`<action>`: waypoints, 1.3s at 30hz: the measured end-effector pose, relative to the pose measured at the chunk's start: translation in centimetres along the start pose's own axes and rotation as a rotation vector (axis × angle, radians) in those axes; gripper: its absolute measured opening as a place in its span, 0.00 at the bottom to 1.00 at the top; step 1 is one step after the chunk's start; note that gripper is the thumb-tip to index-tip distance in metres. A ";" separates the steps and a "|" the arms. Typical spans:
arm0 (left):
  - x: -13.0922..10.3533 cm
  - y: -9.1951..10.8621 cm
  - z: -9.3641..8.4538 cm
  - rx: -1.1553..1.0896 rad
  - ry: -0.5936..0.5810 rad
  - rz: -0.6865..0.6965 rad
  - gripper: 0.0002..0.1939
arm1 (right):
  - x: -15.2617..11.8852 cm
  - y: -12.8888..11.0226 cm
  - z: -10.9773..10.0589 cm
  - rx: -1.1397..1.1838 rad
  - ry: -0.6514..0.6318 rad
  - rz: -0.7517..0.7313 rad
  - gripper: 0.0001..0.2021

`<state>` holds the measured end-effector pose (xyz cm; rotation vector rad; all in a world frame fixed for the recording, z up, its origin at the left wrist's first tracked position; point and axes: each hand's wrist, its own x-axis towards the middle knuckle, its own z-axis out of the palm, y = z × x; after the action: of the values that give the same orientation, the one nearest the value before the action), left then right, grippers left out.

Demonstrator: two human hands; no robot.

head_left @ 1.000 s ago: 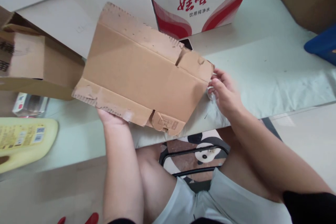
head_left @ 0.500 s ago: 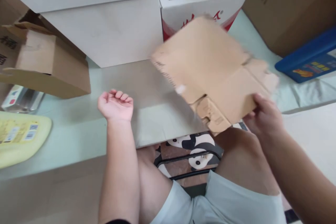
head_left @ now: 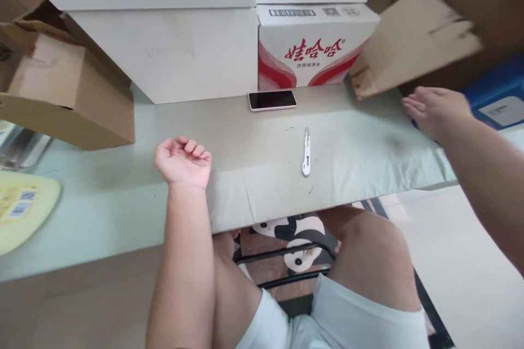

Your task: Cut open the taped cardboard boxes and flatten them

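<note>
My left hand (head_left: 184,161) lies palm up on the pale green cloth (head_left: 229,174), fingers loosely curled but apart, holding nothing. At the right, my right hand (head_left: 437,109) is just below the cardboard piece (head_left: 417,43), with a gap between them and nothing visible in its fingers. The cardboard is tilted in front of a large brown box. A white cutter (head_left: 307,154) lies near the cloth's front edge, and a phone (head_left: 272,100) rests flat behind it, by the red and white box (head_left: 315,54).
Large white boxes (head_left: 167,54) line the back. An open brown box (head_left: 102,101) and a yellow-green container (head_left: 28,210) are at the left. A blue container (head_left: 501,95) stands at the right, partly behind my right hand.
My right hand has moved right and away from me and let go of the cardboard, which is now at the back right. The phone and cutter have come into view. My left hand stays put.
</note>
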<state>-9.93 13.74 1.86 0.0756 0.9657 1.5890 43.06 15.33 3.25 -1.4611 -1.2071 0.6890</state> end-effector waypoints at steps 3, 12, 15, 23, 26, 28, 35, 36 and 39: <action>0.0 0.5 -0.1 -0.022 -0.007 0.000 0.16 | 0.9 -0.1 5.6 0.016 0.003 0.211 0.05; 0.0 2.2 -1.8 -0.061 -0.057 0.223 0.10 | -9.0 -5.2 18.0 -0.126 -0.414 0.322 0.09; -0.3 3.1 -3.3 -0.039 -0.021 0.388 0.09 | -9.7 -7.4 22.7 -0.190 -0.573 0.221 0.10; -0.3 6.8 -7.5 -0.027 0.195 0.578 0.19 | -13.1 -16.1 41.2 -0.329 -0.932 -0.442 0.12; 0.1 7.2 -8.1 0.018 0.227 0.590 0.15 | -14.4 -20.1 48.1 -0.374 -0.916 -0.637 0.16; 0.3 7.3 -8.3 0.031 0.238 0.562 0.14 | -14.8 -21.8 51.8 -0.487 -0.913 -0.677 0.18; 0.2 7.9 -9.2 0.071 0.497 0.650 0.10 | -15.1 -20.9 54.2 -0.417 -0.893 -0.818 0.21; 0.1 8.0 -9.5 0.059 0.501 0.692 0.09 | -15.4 -20.5 52.6 -0.333 -0.871 -0.796 0.19; -0.5 8.7 -10.5 0.038 0.488 0.781 0.07 | -17.2 -19.2 45.3 -0.165 -0.779 -0.705 0.10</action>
<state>-22.36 8.26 0.56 0.1006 1.4526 2.3718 -8.97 14.16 6.30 -0.7691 -2.2688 0.6771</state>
